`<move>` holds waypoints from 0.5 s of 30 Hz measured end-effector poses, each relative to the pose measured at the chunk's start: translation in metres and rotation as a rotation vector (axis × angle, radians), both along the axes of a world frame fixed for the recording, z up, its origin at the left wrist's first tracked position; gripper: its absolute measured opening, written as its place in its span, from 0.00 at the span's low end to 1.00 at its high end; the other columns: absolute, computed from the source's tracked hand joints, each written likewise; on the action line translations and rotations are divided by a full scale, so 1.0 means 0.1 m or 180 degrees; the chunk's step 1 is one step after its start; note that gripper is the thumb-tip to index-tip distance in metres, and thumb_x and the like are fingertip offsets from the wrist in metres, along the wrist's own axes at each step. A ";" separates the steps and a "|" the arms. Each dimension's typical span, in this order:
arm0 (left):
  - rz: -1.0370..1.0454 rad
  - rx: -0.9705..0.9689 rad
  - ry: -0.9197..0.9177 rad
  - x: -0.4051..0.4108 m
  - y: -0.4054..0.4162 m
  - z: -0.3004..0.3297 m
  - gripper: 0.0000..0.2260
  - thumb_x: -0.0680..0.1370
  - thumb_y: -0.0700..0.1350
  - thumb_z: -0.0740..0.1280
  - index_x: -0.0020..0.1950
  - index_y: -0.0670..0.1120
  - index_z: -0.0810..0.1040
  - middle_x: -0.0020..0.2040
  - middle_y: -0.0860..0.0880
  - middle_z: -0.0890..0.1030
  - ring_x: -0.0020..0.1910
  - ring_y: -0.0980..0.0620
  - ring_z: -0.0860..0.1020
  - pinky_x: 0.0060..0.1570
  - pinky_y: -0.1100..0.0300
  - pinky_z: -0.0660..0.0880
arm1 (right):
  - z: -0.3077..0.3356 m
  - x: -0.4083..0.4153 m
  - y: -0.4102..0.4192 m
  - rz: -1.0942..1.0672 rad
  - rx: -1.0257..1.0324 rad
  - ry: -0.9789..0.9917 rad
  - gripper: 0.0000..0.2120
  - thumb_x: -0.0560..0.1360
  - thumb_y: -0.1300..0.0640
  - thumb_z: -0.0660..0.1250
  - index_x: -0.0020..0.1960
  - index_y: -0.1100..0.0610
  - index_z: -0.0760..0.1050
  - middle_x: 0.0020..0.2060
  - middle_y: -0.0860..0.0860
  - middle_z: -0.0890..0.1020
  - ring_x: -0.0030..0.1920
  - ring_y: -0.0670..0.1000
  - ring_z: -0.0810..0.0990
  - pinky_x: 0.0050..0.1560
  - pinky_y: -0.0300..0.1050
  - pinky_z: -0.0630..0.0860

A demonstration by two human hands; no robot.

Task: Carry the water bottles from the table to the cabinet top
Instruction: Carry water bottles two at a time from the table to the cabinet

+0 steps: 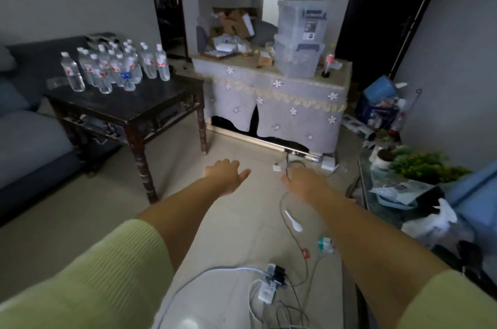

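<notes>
- While the water bottles [115,66] stand clustered upright on the dark table [150,103], both hands are empty — left hand [224,174] and right hand [305,183] reach forward over the floor, fingers relaxed, gripping nothing.
- Judgement: approach table first; take bottles from the near edge, one per hand.
- Count: roughly fifteen bottles, overlap prevents an exact tally.
- Cabinet top [269,65], beside the table, carries two stacked plastic bins [300,38] — free space looks limited.

Cluttered home living room, grey sofa [29,138], dark wooden side table [139,105], cloth-draped cabinet [271,103], doorways behind
</notes>
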State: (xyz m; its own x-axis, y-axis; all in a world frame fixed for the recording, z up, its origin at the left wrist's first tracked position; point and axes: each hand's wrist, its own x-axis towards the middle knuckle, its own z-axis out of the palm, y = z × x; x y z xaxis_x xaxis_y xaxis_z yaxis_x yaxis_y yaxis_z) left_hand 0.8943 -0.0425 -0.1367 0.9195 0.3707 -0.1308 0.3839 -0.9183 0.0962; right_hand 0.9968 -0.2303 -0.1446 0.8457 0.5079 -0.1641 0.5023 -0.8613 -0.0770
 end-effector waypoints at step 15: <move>0.0911 -0.0180 -0.0065 0.89 2.16 0.09 0.28 0.79 0.64 0.50 0.70 0.48 0.69 0.67 0.43 0.73 0.65 0.42 0.71 0.61 0.44 0.71 | 0.05 1.42 2.39 0.0805 -0.0026 -0.0061 0.25 0.82 0.41 0.46 0.69 0.55 0.65 0.64 0.58 0.73 0.65 0.58 0.72 0.64 0.55 0.66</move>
State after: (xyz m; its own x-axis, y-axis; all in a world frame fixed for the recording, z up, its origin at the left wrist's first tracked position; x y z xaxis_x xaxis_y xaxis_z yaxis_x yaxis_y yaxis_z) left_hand 0.9829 0.1737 -0.1279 0.7811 0.6082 -0.1410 0.6242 -0.7658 0.1546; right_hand 1.1393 0.0088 -0.1399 0.6948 0.7024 -0.1544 0.7032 -0.7085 -0.0589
